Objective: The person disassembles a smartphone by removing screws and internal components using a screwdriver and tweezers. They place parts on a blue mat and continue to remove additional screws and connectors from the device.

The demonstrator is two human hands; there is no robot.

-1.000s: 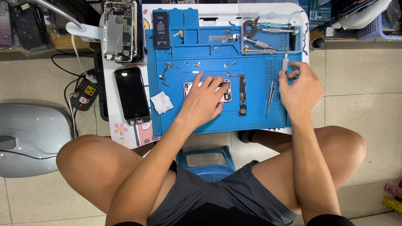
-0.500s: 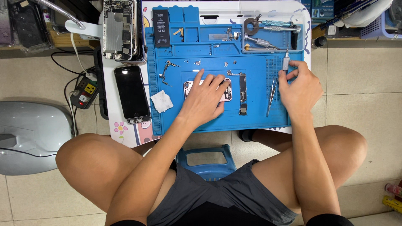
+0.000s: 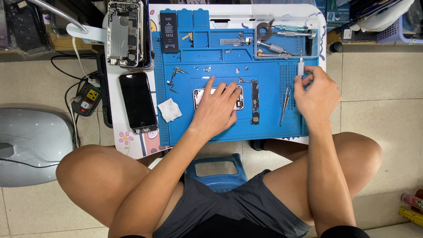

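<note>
My left hand [image 3: 218, 108] lies flat on an opened phone body [image 3: 197, 96] in the middle of a blue work mat [image 3: 269, 125]. My right hand [image 3: 315, 94] is at the mat's right edge, fingers closed on a small silver screwdriver [image 3: 301, 67] held upright. A narrow logic board [image 3: 255, 101] lies just right of the phone body. Silver tweezers [image 3: 284, 105] rest between the board and my right hand. A flex cable part [image 3: 172, 80] and tiny screws sit on the mat above and left of my left hand.
A black phone screen [image 3: 137, 101] and a white wipe [image 3: 169, 109] lie left of the mat. Another opened phone chassis [image 3: 125, 33] and a black battery [image 3: 168, 25] sit at the back. A clear tray [image 3: 282, 42] holds tools. A power strip [image 3: 86, 99] is on the floor at left.
My right hand has risen a little with the screwdriver. My left hand stays on the phone body, fingers barely shifted.
</note>
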